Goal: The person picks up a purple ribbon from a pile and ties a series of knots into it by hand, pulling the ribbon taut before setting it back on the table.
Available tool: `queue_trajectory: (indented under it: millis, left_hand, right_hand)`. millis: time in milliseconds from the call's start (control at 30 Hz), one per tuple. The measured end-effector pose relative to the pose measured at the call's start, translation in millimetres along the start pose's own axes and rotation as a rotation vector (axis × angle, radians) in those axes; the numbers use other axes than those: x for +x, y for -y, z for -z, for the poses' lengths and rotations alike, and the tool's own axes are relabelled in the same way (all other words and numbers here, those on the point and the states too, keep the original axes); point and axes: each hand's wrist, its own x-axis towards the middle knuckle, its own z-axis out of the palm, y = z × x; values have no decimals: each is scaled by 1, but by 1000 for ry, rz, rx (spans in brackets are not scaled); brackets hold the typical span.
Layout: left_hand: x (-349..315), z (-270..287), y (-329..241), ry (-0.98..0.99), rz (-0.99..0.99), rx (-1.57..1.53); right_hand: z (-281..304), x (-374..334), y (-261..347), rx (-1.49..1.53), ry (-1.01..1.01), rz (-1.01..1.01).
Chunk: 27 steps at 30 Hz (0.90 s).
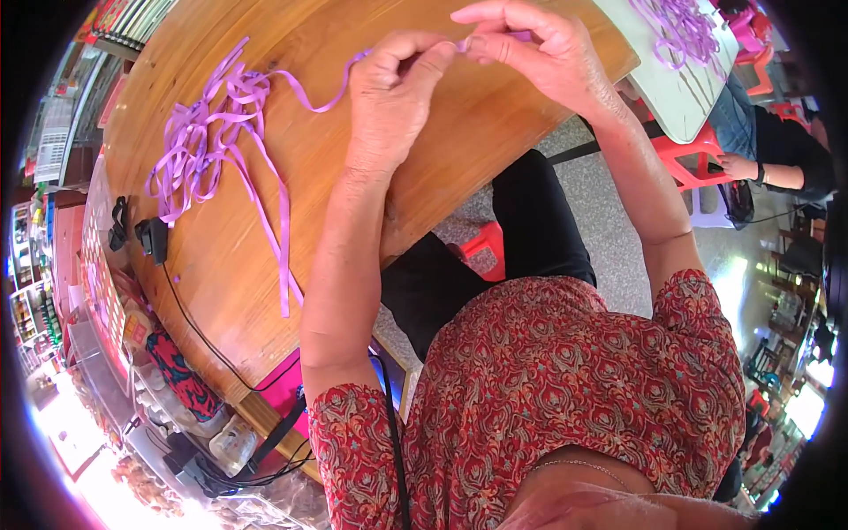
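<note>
My left hand and my right hand meet above the round wooden table, and both pinch the end of a purple ribbon strip between thumb and fingers. The strip trails left from my fingers to a loose tangle of purple ribbons lying on the table. One long strand hangs toward the table's near edge.
A black adapter with a cable sits at the table's left edge. Another pile of purple ribbon lies on a pale table at the upper right, where another person sits near red stools. Cluttered shelves stand to the left.
</note>
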Motion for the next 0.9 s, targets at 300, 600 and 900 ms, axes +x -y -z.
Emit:
queue_trajectory:
  millis: [300,600,900]
  left_hand:
    - [2,2,-8,-85,113,-311]
    - [0,2,-9,-103,135,-339]
    - [0,2,-8,-63,148,-382]
  right_hand:
    - [23,-16,-25,176,-108,-184]
    - [19,-9,4,-305,-190,343]
    - [5,0,-51,-594,-237,785]
